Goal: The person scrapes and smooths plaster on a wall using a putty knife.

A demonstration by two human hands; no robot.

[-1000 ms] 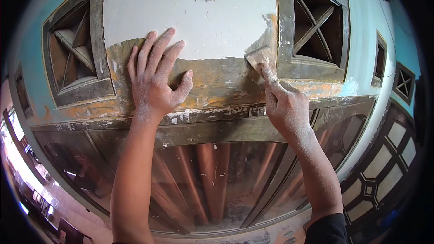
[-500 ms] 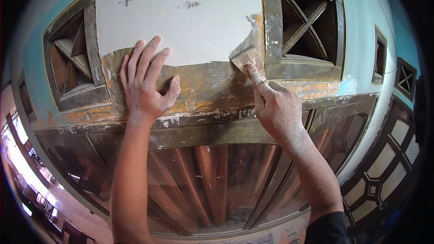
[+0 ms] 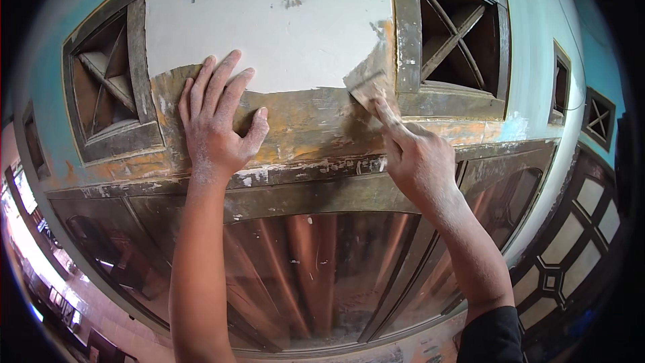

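Note:
Dust coats both of my hands. My left hand (image 3: 218, 121) lies with fingers spread on the wall, its fingertips by the ragged lower edge of the white paint (image 3: 269, 27). My right hand (image 3: 420, 158) grips a scraper (image 3: 370, 91), with the index finger stretched along it. The scraper's blade end meets the wall at the white paint's lower right edge, beside the window frame. Between my hands runs a stripped band (image 3: 302, 121) of brown and orange patches. The scraper's handle is mostly hidden by my fingers.
Wooden-framed vents with crossed bars stand on either side, one at left (image 3: 111, 81) and one at right (image 3: 460, 33). Below is a chipped wooden ledge (image 3: 302, 173) above glass panes (image 3: 316, 269) with curtain-like folds. A panelled door (image 3: 571, 228) stands far right.
My right hand and the scraper have shifted slightly right and down, the blade tilting a little. My left hand stays in place on the wall.

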